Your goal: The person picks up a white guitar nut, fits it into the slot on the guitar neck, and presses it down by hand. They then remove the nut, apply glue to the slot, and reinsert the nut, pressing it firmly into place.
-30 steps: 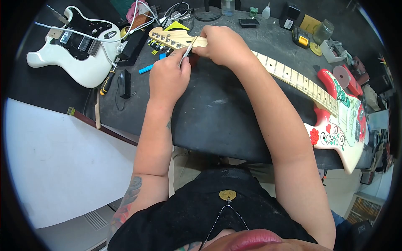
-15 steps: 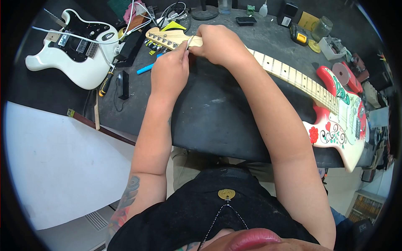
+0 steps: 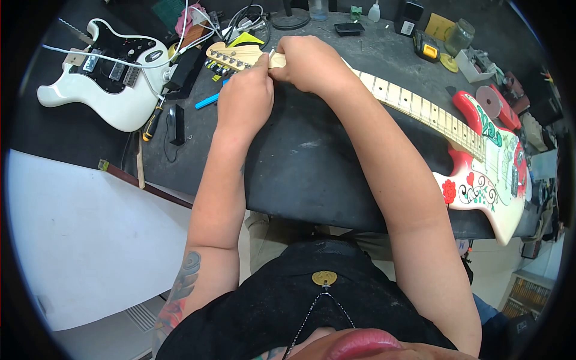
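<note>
An electric guitar with a painted red and cream body (image 3: 471,191) lies across the bench, its maple neck (image 3: 414,107) running to the upper left. My right hand (image 3: 309,63) is wrapped round the neck just below the headstock (image 3: 227,55). Beside it, my left hand (image 3: 247,93) is closed, thumb and fingers pinching at a small pale strip (image 3: 272,53) that stands across the neck at the nut end. The fingertips of both hands nearly meet there. Tuning pegs show along the headstock's near edge.
At the left lies a white guitar body (image 3: 129,99) with cables over it. A screwdriver (image 3: 152,123), a black box-shaped device (image 3: 176,125) and a blue stick (image 3: 207,101) are nearer. Behind stand a yellow-black tape measure (image 3: 427,49), a glass jar (image 3: 461,37) and a parts box (image 3: 477,65).
My left hand has shifted slightly up and right, its thumb and fingers closer over the pale strip. My right hand stays on the neck, and the headstock has moved slightly left.
</note>
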`<state>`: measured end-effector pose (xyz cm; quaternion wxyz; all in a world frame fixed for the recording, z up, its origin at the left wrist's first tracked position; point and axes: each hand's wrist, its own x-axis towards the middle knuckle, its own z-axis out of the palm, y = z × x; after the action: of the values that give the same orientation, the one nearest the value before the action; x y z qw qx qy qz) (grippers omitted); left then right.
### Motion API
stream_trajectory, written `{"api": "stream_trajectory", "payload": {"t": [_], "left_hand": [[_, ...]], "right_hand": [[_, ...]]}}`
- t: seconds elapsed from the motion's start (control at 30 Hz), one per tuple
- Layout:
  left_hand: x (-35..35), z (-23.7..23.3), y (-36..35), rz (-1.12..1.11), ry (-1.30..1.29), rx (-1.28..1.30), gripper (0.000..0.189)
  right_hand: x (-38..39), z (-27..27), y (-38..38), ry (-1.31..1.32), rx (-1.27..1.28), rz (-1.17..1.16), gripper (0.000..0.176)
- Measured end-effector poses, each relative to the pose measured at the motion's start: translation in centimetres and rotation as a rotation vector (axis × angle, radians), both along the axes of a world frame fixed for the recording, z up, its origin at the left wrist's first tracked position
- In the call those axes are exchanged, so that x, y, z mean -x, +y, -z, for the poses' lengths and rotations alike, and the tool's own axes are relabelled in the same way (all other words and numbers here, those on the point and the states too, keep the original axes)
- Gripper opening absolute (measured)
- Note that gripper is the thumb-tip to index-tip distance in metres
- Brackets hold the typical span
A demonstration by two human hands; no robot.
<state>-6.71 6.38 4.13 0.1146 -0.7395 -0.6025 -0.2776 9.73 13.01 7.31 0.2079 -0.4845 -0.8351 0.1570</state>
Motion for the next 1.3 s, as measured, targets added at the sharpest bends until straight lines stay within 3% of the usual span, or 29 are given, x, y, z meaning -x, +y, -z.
{"api": "stream_trajectory", "payload": {"t": [0.57,0.8,0.87,1.1,1.3], "left_hand": [[0.18,0.08,0.05,-0.019,-0.116,0.074,0.041],[0.09,-0.01,-0.06,-0.03,-0.035,0.031,0.04],[0.28,0.19,0.03,-0.002,-0.191,0.078,0.04],[0.14,0.24,0.01,-0.017,-0.074,0.017,0.039],[0.18,-0.08,-0.01,-0.009,-0.188,0.092,0.039]], "right_hand": [[-0.09,-0.07,0.28,0.03,0.056,-0.001,0.054],[-0.17,-0.36,-0.02,0.018,0.06,-0.001,0.055],[-0.19,-0.27,-0.01,0.02,0.055,-0.002,0.056],[-0.14,-0.17,0.1,0.02,0.035,-0.002,0.057],[-0.23,-0.48,-0.07,0.011,0.066,-0.001,0.056]]}}
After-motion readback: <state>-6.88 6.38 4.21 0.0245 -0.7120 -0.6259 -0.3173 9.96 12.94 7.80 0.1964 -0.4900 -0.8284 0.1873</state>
